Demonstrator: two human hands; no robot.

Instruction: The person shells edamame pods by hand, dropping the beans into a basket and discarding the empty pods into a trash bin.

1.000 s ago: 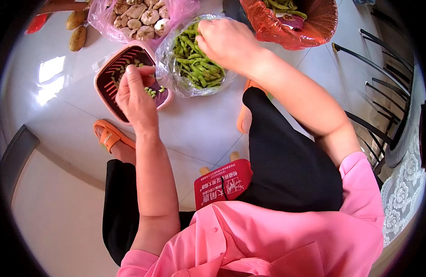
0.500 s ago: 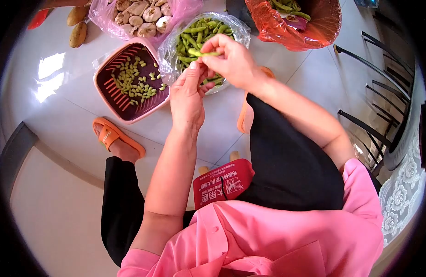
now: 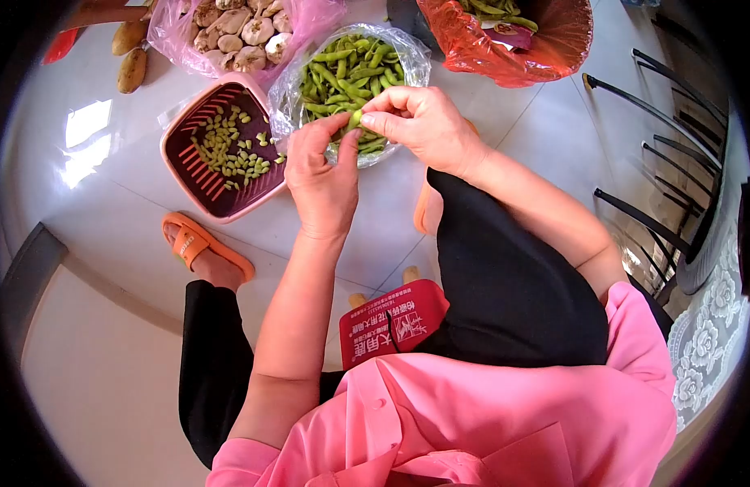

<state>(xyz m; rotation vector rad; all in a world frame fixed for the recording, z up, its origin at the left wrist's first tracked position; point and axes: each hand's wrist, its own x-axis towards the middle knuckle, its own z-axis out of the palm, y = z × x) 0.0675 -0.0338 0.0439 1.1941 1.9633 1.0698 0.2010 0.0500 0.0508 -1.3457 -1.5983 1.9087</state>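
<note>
A green soybean pod (image 3: 356,119) is held between the fingertips of both my hands, over the near edge of a clear plastic bag (image 3: 419,61) full of whole soybean pods (image 3: 342,71). My right hand (image 3: 427,128) pinches the pod from the right with thumb and forefinger. From the left, the fingers of my left hand (image 3: 322,174) close on it, though my own knuckles partly hide their grip. Left of the bag, a pink basket (image 3: 173,150) with a dark inside holds loose shelled beans (image 3: 229,142).
Garlic bulbs (image 3: 249,32) lie in a pink plastic bag (image 3: 172,36) behind the basket. Potatoes (image 3: 132,71) rest at the far left. A red plastic bag (image 3: 545,61) with pods stands back right. Black metal chair legs (image 3: 647,219) are at right, an orange slipper (image 3: 204,243) at left.
My left hand has turned, its back now facing up and its fingers spread more around the pod. My right hand has moved slightly right and down. More of the bagged pods now shows.
</note>
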